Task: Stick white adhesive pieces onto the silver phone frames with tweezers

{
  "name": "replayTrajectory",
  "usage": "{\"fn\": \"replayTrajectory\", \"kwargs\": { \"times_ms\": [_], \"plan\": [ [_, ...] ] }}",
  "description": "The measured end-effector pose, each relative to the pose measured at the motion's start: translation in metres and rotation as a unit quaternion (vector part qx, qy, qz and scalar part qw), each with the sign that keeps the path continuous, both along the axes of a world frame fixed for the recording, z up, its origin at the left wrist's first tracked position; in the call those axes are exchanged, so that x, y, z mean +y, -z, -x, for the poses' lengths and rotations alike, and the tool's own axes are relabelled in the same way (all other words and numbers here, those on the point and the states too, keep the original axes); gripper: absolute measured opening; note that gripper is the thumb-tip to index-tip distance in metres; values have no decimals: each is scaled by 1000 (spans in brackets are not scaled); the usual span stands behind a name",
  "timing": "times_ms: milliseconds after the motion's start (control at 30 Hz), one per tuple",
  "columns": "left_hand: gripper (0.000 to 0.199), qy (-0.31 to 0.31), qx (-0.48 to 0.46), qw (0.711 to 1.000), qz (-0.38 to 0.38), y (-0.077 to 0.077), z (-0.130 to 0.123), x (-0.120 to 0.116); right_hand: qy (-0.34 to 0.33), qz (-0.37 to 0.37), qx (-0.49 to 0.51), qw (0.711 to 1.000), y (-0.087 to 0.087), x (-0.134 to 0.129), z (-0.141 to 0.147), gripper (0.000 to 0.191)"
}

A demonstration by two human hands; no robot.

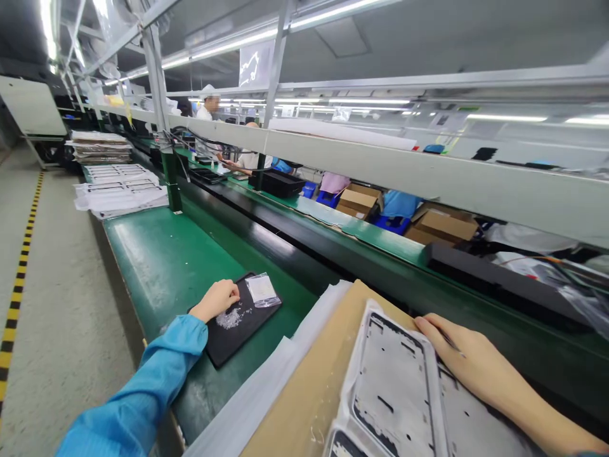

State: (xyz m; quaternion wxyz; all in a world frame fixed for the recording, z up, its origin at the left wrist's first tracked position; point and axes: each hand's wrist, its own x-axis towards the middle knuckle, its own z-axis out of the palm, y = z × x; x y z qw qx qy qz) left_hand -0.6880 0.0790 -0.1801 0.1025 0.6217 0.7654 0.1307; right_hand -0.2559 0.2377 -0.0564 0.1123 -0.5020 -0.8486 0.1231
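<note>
1. The right hand point(469, 358) lies on a thin gray frame point(394, 387). The frame is flat and has a dark edge and small square holes.
2. Something thin and dark point(450, 341) shows by the right hand's fingers point(428, 327). It is too small to tell if the hand is holding it.
3. The frame sits under and to the left of the right hand, on a brown cardboard sheet point(304, 381). Soft white foam point(247, 387) runs along the cardboard's edge.
4. The left hand point(214, 301) is curled and rests on a flat black mat point(228, 343). You cannot tell if it holds anything. A shiny blue sleeve point(157, 362) covers that arm.
5. Near the left hand's fingers lies a clear plastic bag point(262, 290). White crumbs point(229, 318) sit just below that hand.
6. Under the mat is a smooth, shiny green bench point(162, 266). Far ahead of the left hand are piles of white paper point(118, 193). Far ahead of the right hand are brown cardboard boxes point(356, 202).
</note>
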Motion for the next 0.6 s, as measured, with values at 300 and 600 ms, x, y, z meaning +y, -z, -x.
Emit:
{"fn": "replayTrajectory", "kwargs": {
  "times_ms": [300,600],
  "plan": [
    [27,46,80,993,74,-9,-3,14,-6,-4,-16,1000,-3,-3,2,36],
    [27,95,126,984,82,-7,-9,21,-29,-26,-22,999,-2,-4,1,36]
  ]
}}
